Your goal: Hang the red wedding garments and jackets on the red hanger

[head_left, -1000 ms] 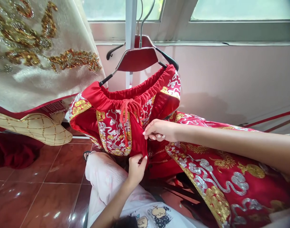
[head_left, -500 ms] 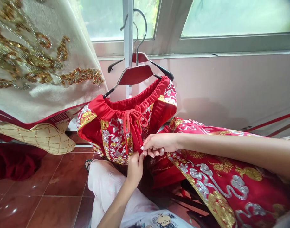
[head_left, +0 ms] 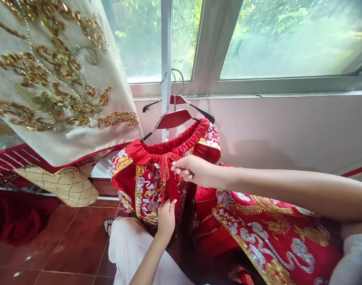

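Observation:
A red garment point(head_left: 149, 190) with silver and gold embroidery hangs by its gathered waistband from a hanger point(head_left: 173, 119). A red drawstring point(head_left: 164, 168) is tied in a bow at its front. My left hand point(head_left: 166, 219) is closed, thumb against fingers, on the edge of a plain red strip at the garment's front. Higher up, my right hand point(head_left: 195, 170) is in a pinch right in front of the bow. Whatever lies between its fingertips is too small to make out, and the hand covers part of the waistband.
Another red embroidered cloth point(head_left: 266, 225) spreads at the right, under my right forearm. At the left hangs a cream cloth point(head_left: 65, 79) with gold sequins, above a cream quilted piece point(head_left: 62, 186). A white upright pole point(head_left: 166, 47) stands before the window and pink wall point(head_left: 258, 130).
My right hand has moved up and away from my left hand, from the strip's edge to the bow. The left hand keeps its hold. The view has tilted upward.

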Available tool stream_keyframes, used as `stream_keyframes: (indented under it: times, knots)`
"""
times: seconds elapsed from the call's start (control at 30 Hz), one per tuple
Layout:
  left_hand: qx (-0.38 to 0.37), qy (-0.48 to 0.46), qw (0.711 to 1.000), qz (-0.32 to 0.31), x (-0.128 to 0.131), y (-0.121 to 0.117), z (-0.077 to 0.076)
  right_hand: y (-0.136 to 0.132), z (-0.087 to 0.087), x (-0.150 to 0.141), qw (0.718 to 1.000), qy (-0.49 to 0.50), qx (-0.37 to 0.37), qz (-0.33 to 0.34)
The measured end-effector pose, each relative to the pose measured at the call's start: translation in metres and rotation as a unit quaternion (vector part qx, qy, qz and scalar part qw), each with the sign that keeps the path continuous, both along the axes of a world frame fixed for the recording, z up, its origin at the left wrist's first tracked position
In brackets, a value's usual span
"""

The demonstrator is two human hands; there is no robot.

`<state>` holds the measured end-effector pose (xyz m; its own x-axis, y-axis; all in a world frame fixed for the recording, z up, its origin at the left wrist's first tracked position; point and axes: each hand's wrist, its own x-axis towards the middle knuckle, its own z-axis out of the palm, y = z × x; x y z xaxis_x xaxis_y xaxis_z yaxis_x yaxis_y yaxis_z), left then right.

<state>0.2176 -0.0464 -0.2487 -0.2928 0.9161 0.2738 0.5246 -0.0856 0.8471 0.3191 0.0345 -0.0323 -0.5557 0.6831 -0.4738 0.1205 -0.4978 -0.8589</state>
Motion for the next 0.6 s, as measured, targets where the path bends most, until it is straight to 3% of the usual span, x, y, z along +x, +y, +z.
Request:
stream_keyframes:
  times: [0.07,0.13,0.2,0.27,0.33,0.43,0.5,0.53,0.6]
  knots:
    - [-0.013,0.013,1.0,0.004,-0.001,0.004,-0.004,0.006,0.005,-0.002,0.998,0.033,-0.046,-0.031]
    - [-0.028,0.033,0.999,-0.003,-0.002,0.007,-0.005,0.009,0.006,-0.001,0.999,0.037,-0.032,-0.007]
    - [-0.055,0.059,0.997,-0.02,-0.007,0.006,0.0,0.011,0.009,0.003,0.996,-0.016,0.061,0.057]
    - [-0.089,0.097,0.99,-0.056,-0.017,0.001,0.016,0.017,0.017,0.012,0.962,-0.106,0.231,0.103]
    - [-0.088,0.143,0.981,-0.094,-0.035,-0.008,0.047,0.03,0.03,0.024,0.871,-0.19,0.443,0.093]
    - [0.052,0.222,0.969,-0.091,-0.069,-0.019,0.118,0.057,0.05,0.043,0.663,-0.273,0.694,0.072]
    - [0.164,0.321,0.929,-0.079,-0.091,-0.016,0.172,0.074,0.059,0.054,0.545,-0.323,0.765,0.115]
    - [0.202,0.376,0.902,-0.07,-0.101,-0.012,0.197,0.081,0.062,0.059,0.506,-0.351,0.775,0.141]
    - [0.24,0.473,0.845,-0.06,-0.114,0.001,0.235,0.092,0.064,0.067,0.465,-0.417,0.762,0.169]
